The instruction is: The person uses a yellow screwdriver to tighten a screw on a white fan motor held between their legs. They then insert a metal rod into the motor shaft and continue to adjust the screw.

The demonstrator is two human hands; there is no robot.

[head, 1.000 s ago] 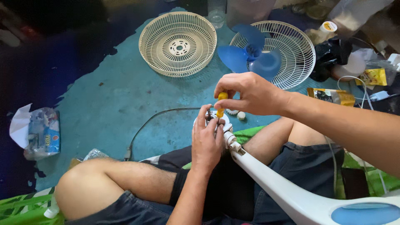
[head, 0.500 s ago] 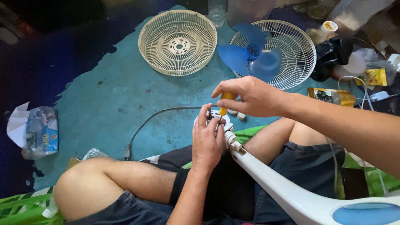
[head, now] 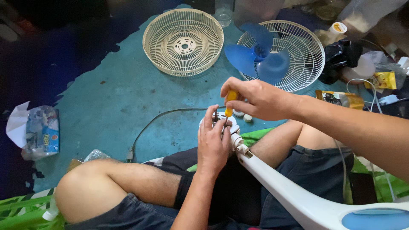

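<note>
Right hand (head: 260,100), fingers pinching yellow screwdriver (head: 230,102) upright. Left hand (head: 215,142), fingers curled around white fan stand (head: 289,191) top, just below the screwdriver tip.

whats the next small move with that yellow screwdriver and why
Probably keep turning the yellow-handled screwdriver: the right hand pinches its handle, tip down on the white fan stand's top fitting, which the left hand grips steady.

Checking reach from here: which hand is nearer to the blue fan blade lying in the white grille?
Right. The right hand, gripping the yellow screwdriver, sits just below the blue fan blade; the left hand is lower, nearer the lap.
</note>
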